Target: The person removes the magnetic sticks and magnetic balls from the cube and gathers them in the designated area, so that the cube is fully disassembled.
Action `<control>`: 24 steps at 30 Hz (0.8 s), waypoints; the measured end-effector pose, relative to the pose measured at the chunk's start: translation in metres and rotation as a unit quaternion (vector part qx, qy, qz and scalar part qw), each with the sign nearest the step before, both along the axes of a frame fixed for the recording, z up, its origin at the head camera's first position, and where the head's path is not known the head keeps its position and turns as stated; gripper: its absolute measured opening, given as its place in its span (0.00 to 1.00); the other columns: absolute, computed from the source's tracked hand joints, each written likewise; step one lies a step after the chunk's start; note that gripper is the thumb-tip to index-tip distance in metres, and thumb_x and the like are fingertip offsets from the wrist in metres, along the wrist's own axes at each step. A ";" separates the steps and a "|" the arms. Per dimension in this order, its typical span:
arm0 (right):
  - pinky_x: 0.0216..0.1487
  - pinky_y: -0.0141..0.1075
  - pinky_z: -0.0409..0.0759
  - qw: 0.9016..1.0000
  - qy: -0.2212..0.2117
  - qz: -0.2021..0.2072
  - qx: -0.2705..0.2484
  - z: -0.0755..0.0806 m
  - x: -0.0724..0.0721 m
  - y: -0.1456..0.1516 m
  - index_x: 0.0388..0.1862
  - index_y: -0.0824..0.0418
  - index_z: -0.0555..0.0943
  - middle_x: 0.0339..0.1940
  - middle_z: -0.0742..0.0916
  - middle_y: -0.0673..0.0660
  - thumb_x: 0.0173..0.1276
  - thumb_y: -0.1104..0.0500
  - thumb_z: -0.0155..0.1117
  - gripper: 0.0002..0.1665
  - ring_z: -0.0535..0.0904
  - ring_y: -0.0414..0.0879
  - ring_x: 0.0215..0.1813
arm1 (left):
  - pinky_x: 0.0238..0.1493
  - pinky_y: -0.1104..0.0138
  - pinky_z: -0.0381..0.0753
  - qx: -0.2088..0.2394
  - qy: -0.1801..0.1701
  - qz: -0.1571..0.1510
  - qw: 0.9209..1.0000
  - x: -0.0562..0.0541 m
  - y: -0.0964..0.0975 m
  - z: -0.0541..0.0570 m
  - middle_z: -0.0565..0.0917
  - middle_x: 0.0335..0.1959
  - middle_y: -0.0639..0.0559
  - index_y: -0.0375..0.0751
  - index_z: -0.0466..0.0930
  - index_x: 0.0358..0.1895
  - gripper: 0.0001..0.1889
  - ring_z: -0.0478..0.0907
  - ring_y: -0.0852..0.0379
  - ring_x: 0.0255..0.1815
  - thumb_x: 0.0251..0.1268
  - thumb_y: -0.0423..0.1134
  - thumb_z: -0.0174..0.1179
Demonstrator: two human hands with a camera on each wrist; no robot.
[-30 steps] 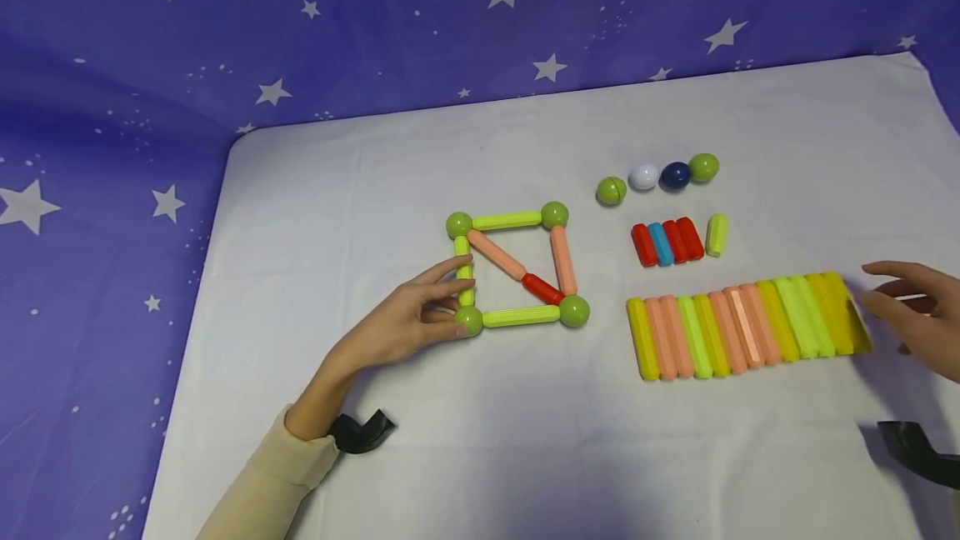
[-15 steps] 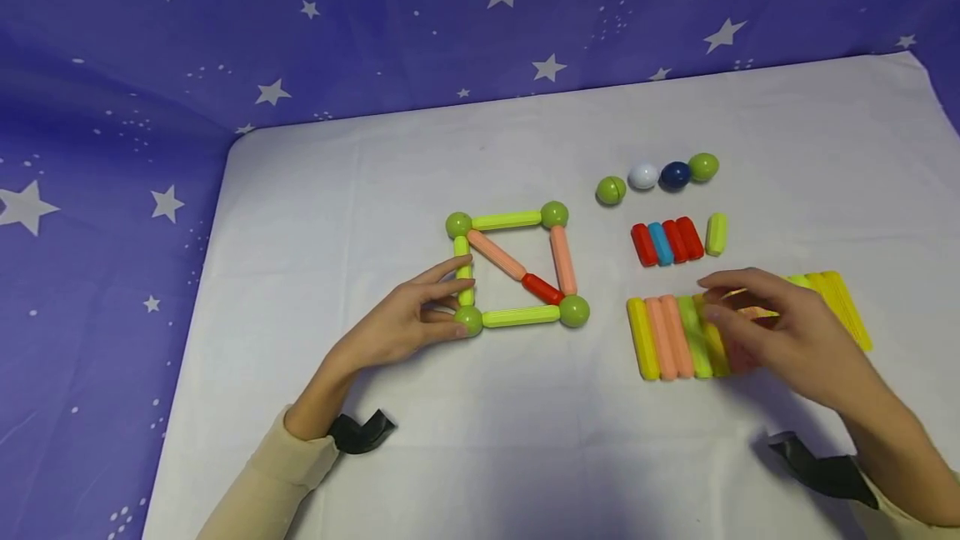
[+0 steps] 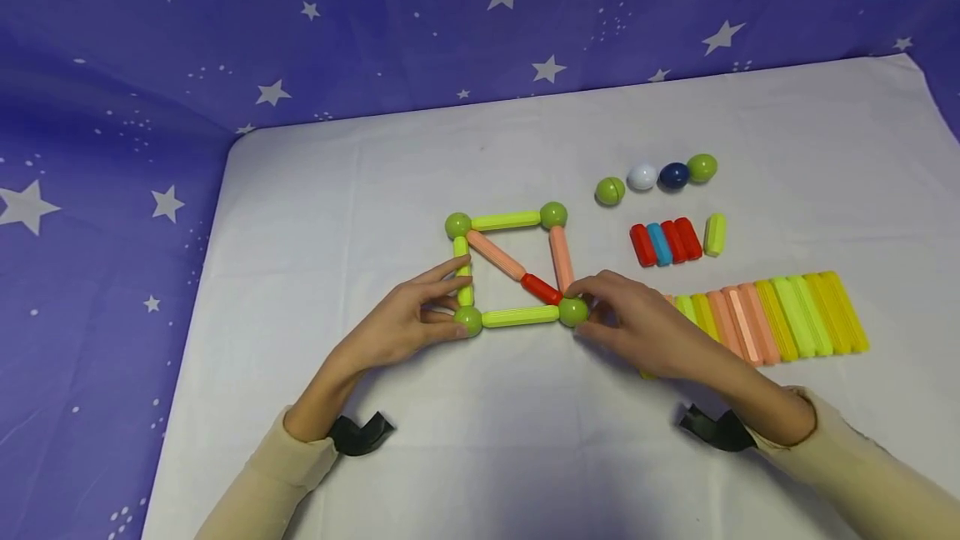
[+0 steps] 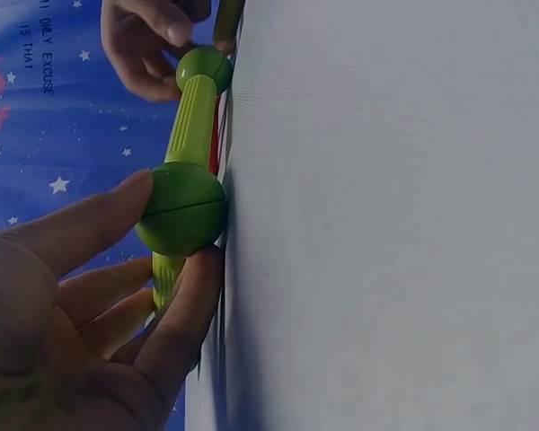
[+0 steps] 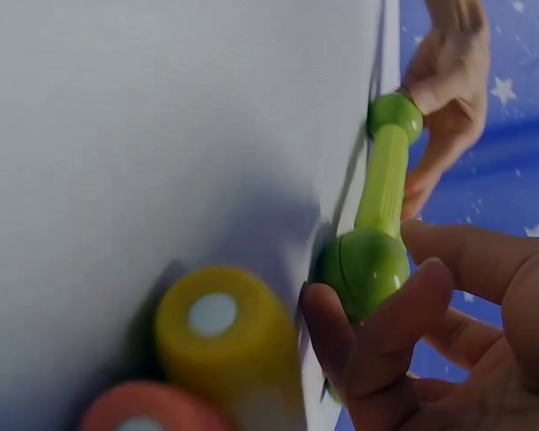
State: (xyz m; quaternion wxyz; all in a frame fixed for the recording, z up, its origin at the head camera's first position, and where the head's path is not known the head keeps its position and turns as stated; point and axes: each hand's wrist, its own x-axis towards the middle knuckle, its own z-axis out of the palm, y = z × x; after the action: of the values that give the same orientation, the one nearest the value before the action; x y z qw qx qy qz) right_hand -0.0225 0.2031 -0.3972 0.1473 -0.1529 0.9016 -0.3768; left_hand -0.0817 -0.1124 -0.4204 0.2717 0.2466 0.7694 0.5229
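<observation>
A flat square frame of green balls and rods lies on the white cloth in the head view, with yellow-green rods (image 3: pixel 506 221) and a salmon rod (image 3: pixel 561 258) for sides. A salmon rod (image 3: pixel 497 255) and a short red rod (image 3: pixel 542 289) form its diagonal. My left hand (image 3: pixel 401 315) pinches the near-left green ball (image 4: pixel 184 208) between thumb and fingers. At the opposite near corner, my right hand (image 3: pixel 648 325) holds the near-right green ball (image 5: pixel 368 269) with its thumb and fingertips.
Right of the frame lies a row of yellow, salmon and green rods (image 3: pixel 783 319), partly behind my right hand. Beyond it are short red rods (image 3: pixel 686 238), a short blue rod (image 3: pixel 660 243) and a short green rod (image 3: pixel 716 235). Loose balls (image 3: pixel 642 177) sit farther back.
My right hand has come in from the right edge, over the row of rods, to the frame's near-right ball and taken hold of it. The left hand has stayed in place.
</observation>
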 end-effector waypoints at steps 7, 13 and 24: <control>0.34 0.36 0.76 0.998 0.012 0.014 0.058 0.000 -0.009 -0.019 0.50 0.57 0.80 0.38 0.78 0.51 0.61 0.60 0.75 0.19 0.73 0.45 0.36 | 0.52 0.67 0.81 0.000 0.004 0.001 1.000 0.000 -0.002 0.000 0.57 0.78 0.50 0.28 0.70 0.67 0.31 0.77 0.48 0.57 0.59 0.26 0.69; 0.33 0.36 0.75 0.998 0.018 0.007 0.066 -0.001 -0.010 -0.021 0.46 0.57 0.82 0.35 0.79 0.51 0.60 0.64 0.73 0.15 0.73 0.45 0.34 | 0.53 0.67 0.81 -0.002 0.005 -0.002 1.000 0.000 -0.003 0.000 0.57 0.78 0.51 0.28 0.70 0.67 0.31 0.77 0.49 0.57 0.59 0.27 0.69; 0.35 0.37 0.74 0.999 -0.022 0.018 0.040 0.002 -0.011 -0.016 0.49 0.58 0.85 0.37 0.82 0.48 0.63 0.63 0.65 0.15 0.73 0.44 0.36 | 0.53 0.67 0.81 -0.001 0.004 -0.009 1.000 -0.001 -0.001 -0.001 0.57 0.78 0.51 0.28 0.70 0.67 0.31 0.76 0.48 0.58 0.60 0.27 0.69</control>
State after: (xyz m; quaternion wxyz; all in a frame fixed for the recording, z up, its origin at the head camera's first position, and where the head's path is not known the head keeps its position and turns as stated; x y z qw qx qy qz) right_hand -0.0333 0.1868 -0.3948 0.1800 -0.1546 0.9095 -0.3412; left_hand -0.0826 -0.1138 -0.4210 0.2737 0.2550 0.7686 0.5191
